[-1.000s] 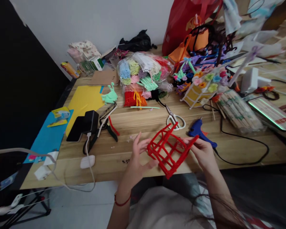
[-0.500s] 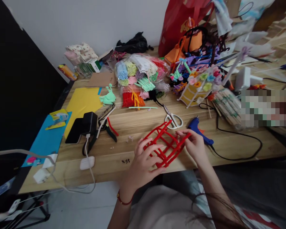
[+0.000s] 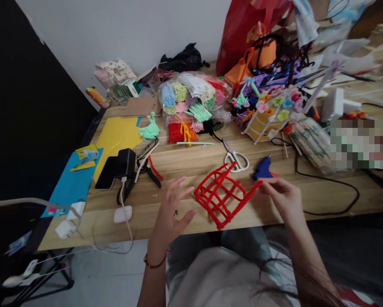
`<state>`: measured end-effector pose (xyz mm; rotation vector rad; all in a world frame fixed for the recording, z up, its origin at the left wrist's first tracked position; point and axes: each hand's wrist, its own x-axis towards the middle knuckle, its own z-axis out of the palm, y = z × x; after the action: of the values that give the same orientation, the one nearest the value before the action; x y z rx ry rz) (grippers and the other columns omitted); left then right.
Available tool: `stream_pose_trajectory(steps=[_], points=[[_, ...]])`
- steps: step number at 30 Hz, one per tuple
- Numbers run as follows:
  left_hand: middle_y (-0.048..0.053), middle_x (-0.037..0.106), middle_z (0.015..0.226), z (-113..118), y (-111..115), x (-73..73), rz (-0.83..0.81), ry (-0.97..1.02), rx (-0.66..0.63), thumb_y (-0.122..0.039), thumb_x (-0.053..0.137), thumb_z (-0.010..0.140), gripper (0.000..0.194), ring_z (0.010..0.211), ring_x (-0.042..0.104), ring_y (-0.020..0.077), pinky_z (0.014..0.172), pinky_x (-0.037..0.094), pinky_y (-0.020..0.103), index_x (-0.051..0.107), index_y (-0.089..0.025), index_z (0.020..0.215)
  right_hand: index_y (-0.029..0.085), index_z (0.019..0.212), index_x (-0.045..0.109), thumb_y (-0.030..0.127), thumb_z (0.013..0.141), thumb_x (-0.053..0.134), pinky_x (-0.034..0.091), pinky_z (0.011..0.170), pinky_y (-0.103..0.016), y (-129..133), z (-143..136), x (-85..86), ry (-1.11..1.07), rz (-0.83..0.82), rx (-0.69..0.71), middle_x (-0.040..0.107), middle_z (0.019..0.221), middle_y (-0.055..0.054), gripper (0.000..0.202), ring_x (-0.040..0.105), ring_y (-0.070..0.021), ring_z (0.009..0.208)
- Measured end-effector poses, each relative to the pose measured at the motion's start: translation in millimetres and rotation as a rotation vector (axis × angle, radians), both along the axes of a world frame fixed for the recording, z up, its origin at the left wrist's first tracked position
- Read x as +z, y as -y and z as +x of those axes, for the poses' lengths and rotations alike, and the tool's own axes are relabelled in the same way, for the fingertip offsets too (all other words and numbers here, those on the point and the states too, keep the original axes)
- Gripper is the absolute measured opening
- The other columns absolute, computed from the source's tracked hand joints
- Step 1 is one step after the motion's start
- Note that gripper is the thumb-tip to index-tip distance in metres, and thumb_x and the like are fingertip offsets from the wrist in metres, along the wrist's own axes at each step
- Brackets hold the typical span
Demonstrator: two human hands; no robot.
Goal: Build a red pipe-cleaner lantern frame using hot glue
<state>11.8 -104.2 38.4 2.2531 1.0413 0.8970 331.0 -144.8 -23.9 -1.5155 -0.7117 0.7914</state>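
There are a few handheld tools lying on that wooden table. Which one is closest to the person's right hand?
The blue glue gun, lying just beyond the right hand. The white-handled scissors lie further left, and the green-handled pliers are far over on the left side.

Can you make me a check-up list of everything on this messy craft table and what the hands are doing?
Surface: light wooden table, crowded at the back, barer near the front edge.
Job's things: red pipe-cleaner grid frame, tilted at the front edge.
Clutter: clear bag of coloured pipe cleaners; white-handled scissors; blue glue gun; yellow paper sheet; blue paper sheet; red bag; bundle of wooden sticks.
Grippers: right hand pinches the frame's right corner; left hand open, fingers spread, just left of the frame.
Cables: black cord looping from the glue gun; white cable from the black charger block.
Surroundings: white wall; dark panel at left.
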Motion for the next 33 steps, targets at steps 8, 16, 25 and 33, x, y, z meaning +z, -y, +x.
stream_pose_trajectory(steps=[8, 16, 25, 33], points=[[0.009, 0.045, 0.141, 13.9, 17.3, -14.8, 0.067, -0.137, -0.131, -0.027, 0.063, 0.085, 0.04, 0.129, 0.046, 0.0243, 0.105, 0.042, 0.044, 0.054, -0.029, 0.124, 0.023, 0.078, 0.056, 0.052, 0.074, 0.072, 0.061, 0.07, -0.037, 22.3, -47.3, -7.8, -0.382, -0.085, 0.302, 0.074, 0.084, -0.005, 0.033, 0.073, -0.0232, 0.079], [0.008, 0.053, 0.131, 0.3, 26.2, -73.1, 0.173, -0.24, 0.037, -0.008, 0.055, 0.083, 0.025, 0.117, 0.056, 0.0229, 0.097, 0.051, 0.042, 0.064, -0.024, 0.1, 0.023, 0.083, 0.06, 0.038, 0.087, 0.063, 0.045, 0.103, -0.043, 16.5, -57.1, 50.4, -0.273, 0.149, 0.543, 0.071, 0.112, -0.007, 0.015, 0.062, -0.0235, 0.113], [0.006, 0.061, 0.117, -15.9, 41.7, -68.6, 0.045, -0.011, 0.197, 0.004, 0.04, 0.073, 0.034, 0.118, 0.054, 0.0224, 0.099, 0.046, 0.047, 0.061, -0.021, 0.08, 0.021, 0.068, 0.069, 0.04, 0.066, 0.08, 0.055, 0.076, -0.03, 25.1, -45.4, -1.3, -0.054, 0.021, 0.222, 0.073, 0.078, -0.005, 0.022, 0.068, -0.0191, 0.077], [0.006, 0.065, 0.101, -4.3, 37.3, -65.8, 0.002, 0.04, 0.318, -0.004, 0.044, 0.083, 0.024, 0.099, 0.062, 0.0185, 0.088, 0.05, 0.036, 0.061, -0.02, 0.087, 0.019, 0.077, 0.071, 0.049, 0.067, 0.078, 0.057, 0.067, -0.031, 13.0, -46.6, -26.9, -0.178, -0.063, 0.21, 0.073, 0.073, -0.007, 0.033, 0.068, -0.018, 0.064]])
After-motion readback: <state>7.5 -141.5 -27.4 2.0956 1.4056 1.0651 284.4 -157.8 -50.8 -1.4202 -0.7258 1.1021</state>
